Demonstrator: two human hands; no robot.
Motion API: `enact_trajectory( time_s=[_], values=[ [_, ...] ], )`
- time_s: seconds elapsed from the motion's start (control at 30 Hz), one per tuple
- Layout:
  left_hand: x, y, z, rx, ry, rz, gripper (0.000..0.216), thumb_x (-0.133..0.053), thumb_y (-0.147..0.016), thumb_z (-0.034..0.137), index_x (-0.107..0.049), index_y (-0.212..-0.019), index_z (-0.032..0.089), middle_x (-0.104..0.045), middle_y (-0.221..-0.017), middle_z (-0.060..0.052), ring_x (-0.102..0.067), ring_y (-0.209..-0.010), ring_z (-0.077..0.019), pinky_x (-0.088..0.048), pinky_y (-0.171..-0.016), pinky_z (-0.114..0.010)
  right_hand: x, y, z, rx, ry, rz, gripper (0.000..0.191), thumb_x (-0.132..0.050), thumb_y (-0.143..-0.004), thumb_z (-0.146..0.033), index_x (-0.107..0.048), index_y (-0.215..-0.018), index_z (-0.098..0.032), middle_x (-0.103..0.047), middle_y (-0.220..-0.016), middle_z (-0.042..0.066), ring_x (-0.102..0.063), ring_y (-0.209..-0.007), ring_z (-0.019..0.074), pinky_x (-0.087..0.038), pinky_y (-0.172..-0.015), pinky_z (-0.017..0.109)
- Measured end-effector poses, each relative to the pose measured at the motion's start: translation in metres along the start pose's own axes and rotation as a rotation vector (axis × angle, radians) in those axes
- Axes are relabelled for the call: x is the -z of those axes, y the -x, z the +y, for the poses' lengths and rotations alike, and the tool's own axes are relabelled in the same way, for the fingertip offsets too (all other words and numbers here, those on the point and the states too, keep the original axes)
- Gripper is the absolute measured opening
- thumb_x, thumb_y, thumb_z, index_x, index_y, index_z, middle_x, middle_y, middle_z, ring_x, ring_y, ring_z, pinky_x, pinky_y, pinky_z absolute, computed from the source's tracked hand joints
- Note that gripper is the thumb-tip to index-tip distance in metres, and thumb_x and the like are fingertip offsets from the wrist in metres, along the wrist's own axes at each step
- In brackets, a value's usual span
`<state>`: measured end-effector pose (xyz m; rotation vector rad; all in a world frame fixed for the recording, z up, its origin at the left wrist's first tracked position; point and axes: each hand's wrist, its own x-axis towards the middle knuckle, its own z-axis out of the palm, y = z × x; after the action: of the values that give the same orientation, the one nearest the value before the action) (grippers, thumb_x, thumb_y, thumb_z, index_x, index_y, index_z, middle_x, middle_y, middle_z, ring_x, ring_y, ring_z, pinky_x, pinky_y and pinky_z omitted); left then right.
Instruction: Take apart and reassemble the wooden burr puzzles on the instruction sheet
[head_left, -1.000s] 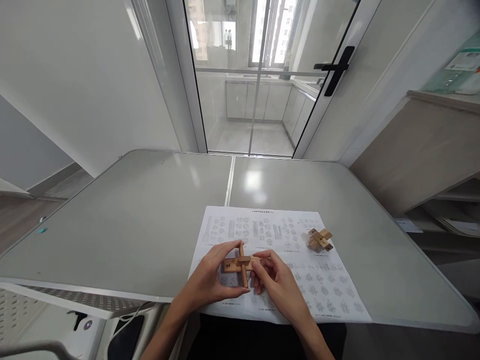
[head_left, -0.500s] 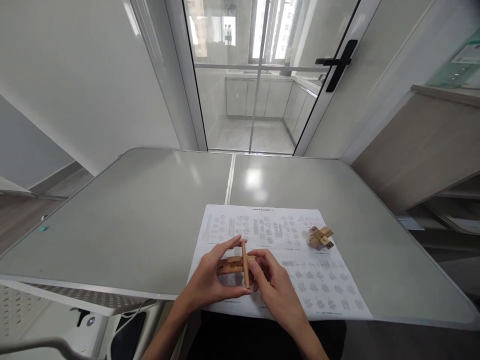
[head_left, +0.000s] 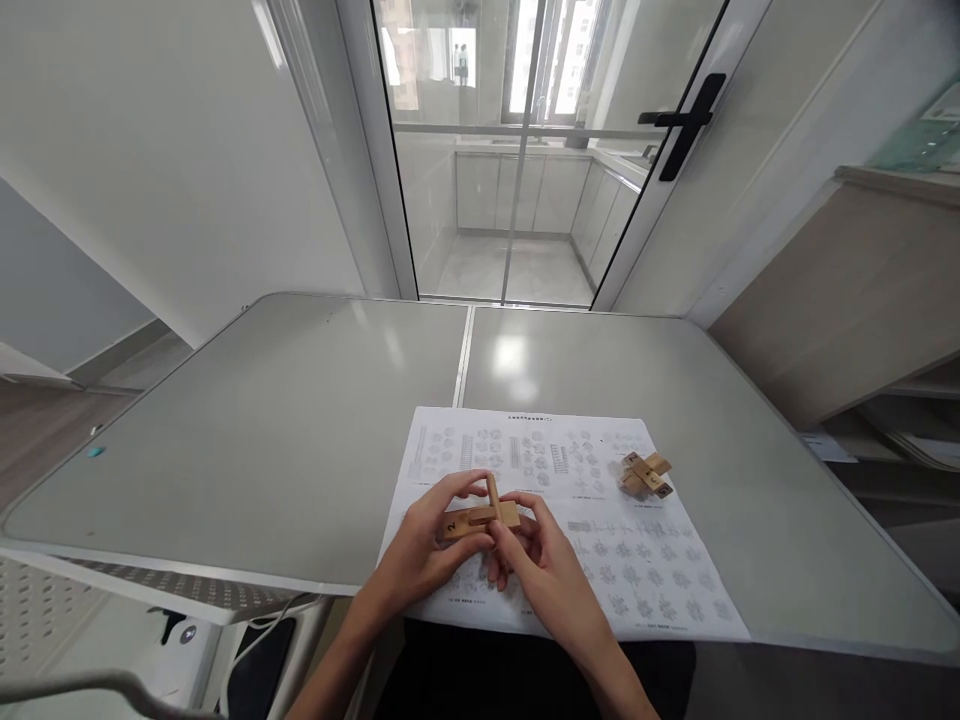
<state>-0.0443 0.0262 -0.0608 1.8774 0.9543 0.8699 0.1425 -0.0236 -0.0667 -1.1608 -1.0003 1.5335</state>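
Note:
Between my two hands, over the printed sheet (head_left: 540, 455), are interlocking wooden puzzle pieces (head_left: 482, 516). One piece bears a black "2" at its left end, and another crosses it and points up and away. My left hand (head_left: 426, 545) grips them from the left, its fingers at the top of the crossing piece and its thumb low near the middle. From the right, my right hand (head_left: 547, 560) presses its thumb against the joint, with its other fingers curled behind and partly hidden. A second cluster of crossed wooden pieces (head_left: 646, 474) lies at the sheet's right edge.
The sheet lies on a grey folding table (head_left: 315, 440) with a centre seam. Beyond it is a glass door (head_left: 517, 200) with a black handle (head_left: 686, 125). Wooden shelves (head_left: 825, 290) stand at the right. A small teal bit (head_left: 95, 452) lies near the left edge.
The crossing piece has tilted and sits lower among the others. My left thumb has moved up and right toward the joint, and my right thumb stays by it. The view has shifted slightly.

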Motion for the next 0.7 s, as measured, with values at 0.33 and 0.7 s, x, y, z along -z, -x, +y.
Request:
enact_trajectory(
  time_s=[0.33, 0.7],
  values=[
    [-0.001, 0.0, 0.0, -0.183, -0.186, 0.166, 0.004, -0.071, -0.098, 0.02, -0.071, -0.101, 0.023, -0.077, -0.107, -0.005, -0.072, -0.1, -0.0191, -0.055, -0.091, -0.033, 0.001, -0.002, 0.0, -0.016, -0.026, 0.075, 0.056, -0.069, -0.095, -0.062, -0.047, -0.129, -0.023, -0.076, -0.091, 0.004, -0.075, -0.069, 0.0216, -0.062, -0.064, 0.035],
    [0.001, -0.001, 0.006, 0.175, 0.067, 0.32, 0.02, -0.065, -0.1, 0.037, -0.066, -0.089, 0.021, -0.071, -0.092, -0.003, -0.067, -0.09, -0.0188, -0.051, -0.081, -0.028, 0.027, 0.0, -0.009, 0.117, 0.617, 0.229, 0.047, -0.049, -0.107, -0.056, -0.066, -0.135, -0.023, -0.078, -0.105, 0.01, -0.076, -0.091, 0.0276, -0.063, -0.079, 0.04]
  ],
)
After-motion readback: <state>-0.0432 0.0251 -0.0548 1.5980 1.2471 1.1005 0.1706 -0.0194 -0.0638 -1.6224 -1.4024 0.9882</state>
